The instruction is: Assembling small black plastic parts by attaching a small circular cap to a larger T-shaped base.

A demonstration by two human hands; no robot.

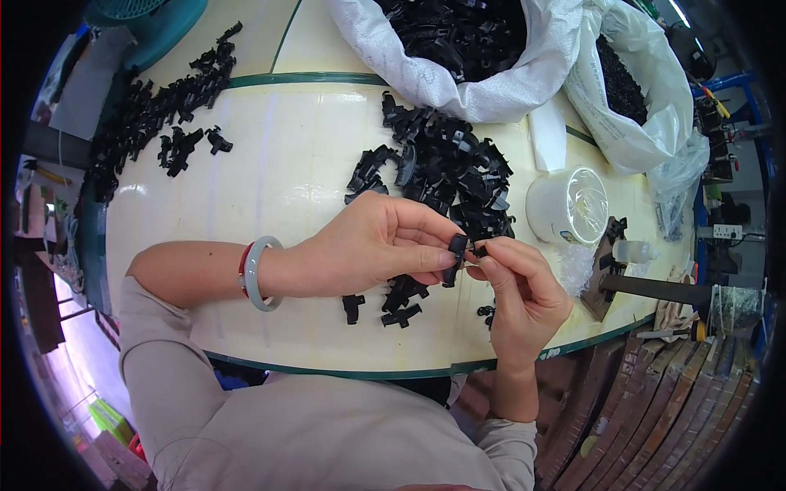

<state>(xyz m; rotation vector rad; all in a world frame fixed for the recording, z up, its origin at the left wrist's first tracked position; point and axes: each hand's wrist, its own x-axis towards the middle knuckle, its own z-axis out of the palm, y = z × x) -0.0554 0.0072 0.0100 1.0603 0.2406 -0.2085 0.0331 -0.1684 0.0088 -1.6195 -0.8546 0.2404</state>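
Observation:
Over the near middle of the table, my left hand pinches a black plastic clip-shaped part, held upright between thumb and fingers. Close by on its right, my right hand has thumb and fingertips closed on a small black piece, mostly hidden by the fingers. The two pieces are side by side; whether they touch I cannot tell. Beyond my hands lies a heap of similar black plastic parts. A few loose ones rest below my left hand, and several tiny black pieces lie beside my right wrist.
White woven sack of black parts at the back; plastic bag of small black pieces to its right. A white tub and a metal fixture with a dark handle stand at right. More black parts line the left edge.

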